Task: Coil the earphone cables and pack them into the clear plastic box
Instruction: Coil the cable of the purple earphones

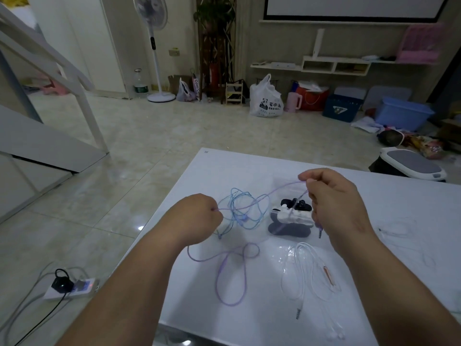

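A purple earphone cable runs taut between my two hands above the white table. My left hand pinches it at the left, and its slack lies in loops on the table below. My right hand holds the other end, with the purple plug hanging under that hand. A tangled blue earphone cable lies between my hands. White earphones lie loose at the front right. The clear plastic box, with black and white items inside, stands by my right hand.
A further thin white cable lies at the table's right. On the floor to the left sits a power strip with a black plug. Bags, bins and a fan stand along the far wall.
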{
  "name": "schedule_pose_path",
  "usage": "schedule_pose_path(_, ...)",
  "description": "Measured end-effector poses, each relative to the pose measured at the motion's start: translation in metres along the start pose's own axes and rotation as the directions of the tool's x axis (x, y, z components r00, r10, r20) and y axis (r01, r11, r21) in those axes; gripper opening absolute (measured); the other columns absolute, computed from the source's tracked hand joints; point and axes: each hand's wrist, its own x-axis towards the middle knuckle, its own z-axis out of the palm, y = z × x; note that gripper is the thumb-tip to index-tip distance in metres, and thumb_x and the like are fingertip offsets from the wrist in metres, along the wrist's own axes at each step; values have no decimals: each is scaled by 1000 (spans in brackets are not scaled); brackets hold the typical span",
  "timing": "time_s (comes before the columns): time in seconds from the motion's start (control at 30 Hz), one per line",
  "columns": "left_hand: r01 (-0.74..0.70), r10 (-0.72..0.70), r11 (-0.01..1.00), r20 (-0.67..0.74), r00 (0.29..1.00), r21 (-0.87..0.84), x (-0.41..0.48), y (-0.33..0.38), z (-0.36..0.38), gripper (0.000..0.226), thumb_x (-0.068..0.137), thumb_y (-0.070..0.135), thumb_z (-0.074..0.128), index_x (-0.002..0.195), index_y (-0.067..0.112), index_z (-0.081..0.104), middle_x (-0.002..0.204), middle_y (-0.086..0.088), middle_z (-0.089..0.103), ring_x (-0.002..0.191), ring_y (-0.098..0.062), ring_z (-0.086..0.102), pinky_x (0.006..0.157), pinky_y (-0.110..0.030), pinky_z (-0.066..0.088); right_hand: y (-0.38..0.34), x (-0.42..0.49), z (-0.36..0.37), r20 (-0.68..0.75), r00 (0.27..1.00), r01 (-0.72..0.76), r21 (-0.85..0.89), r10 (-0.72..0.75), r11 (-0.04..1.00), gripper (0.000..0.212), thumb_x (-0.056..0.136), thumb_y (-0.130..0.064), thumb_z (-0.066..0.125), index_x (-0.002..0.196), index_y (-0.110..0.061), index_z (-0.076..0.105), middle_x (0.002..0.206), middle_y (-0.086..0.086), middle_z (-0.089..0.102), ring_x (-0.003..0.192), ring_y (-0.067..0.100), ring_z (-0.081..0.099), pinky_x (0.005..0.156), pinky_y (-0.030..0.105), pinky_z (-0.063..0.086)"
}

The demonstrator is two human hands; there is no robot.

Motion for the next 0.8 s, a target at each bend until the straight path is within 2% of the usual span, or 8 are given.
schedule_pose_path(0.2, -17, 23, 991, 47, 999, -130, -2, 2, 3, 12, 82, 12, 55, 87, 19, 64, 74, 7, 60, 62, -10, 51, 54, -24, 36, -10, -9, 5, 158, 987, -43, 123, 23, 991, 26, 98, -6, 46, 89, -12, 69, 56, -3, 59, 42, 12, 34, 47, 31, 32)
schedule_pose_path(0.3, -40, 84, 937, 112, 990, -346, -4, 7, 7, 35, 74, 10, 62, 102, 30, 58, 94, 10, 65, 84, -11, 63, 63, -25, 49, -14, -13, 10, 234, 972, -35, 190, -11, 981, 25, 101, -6, 43, 93, -11, 67, 69, 0, 68, 41, 11, 31, 45, 31, 33)
schedule_pose_path(0.37, -105, 188, 907, 167, 968, -409, -7, 13, 8, 59, 69, 11, 64, 118, 40, 52, 111, 14, 61, 101, -6, 61, 79, -30, 54, -14, -15, 12, 268, 963, -35, 225, -27, 974, 25, 101, -7, 43, 93, -11, 66, 74, 1, 70, 41, 11, 31, 46, 31, 33)
schedule_pose_path(0.43, -124, 250, 890, 241, 938, -440, -8, 19, 12, 61, 69, 12, 65, 121, 44, 53, 117, 18, 59, 109, -2, 57, 89, -27, 51, -13, -17, 14, 292, 956, -35, 251, -41, 967, 24, 101, -7, 43, 94, -11, 65, 77, 2, 71, 41, 11, 30, 45, 30, 33)
schedule_pose_path(0.57, -125, 197, 940, 207, 958, -317, -4, 22, 20, 5, 76, 24, 68, 78, 20, 67, 81, 1, 64, 69, -11, 54, 70, -28, 44, -15, -16, 12, 284, 957, -44, 356, -63, 934, 25, 101, -6, 42, 93, -11, 65, 78, 4, 70, 41, 11, 28, 40, 26, 32)
schedule_pose_path(0.63, -123, 147, 978, 132, 980, -169, 0, 15, 18, 20, 78, 25, 63, 66, 11, 56, 66, -5, 52, 60, -18, 44, 59, -30, 38, -15, -13, 8, 231, 970, -34, 434, -75, 900, 26, 101, -6, 41, 91, -13, 64, 77, 3, 70, 40, 10, 28, 39, 23, 35)
schedule_pose_path(0.7, -108, 111, 993, 42, 993, -56, 1, 7, 10, 19, 80, 26, 64, 68, 12, 61, 72, -5, 59, 67, -22, 54, 62, -34, 44, -15, -7, 2, 148, 986, -4, 488, -77, 873, 26, 102, -7, 41, 91, -15, 64, 77, 1, 70, 41, 9, 29, 38, 22, 36)
schedule_pose_path(0.8, -56, 50, 992, -48, 998, -112, -1, -3, -4, 15, 83, 27, 70, 77, 13, 70, 80, -6, 66, 68, -22, 56, 62, -32, 45, -12, -1, -6, 41, 997, 34, 478, -61, 878, 26, 102, -9, 41, 93, -18, 64, 81, 0, 71, 44, 11, 30, 40, 25, 37)
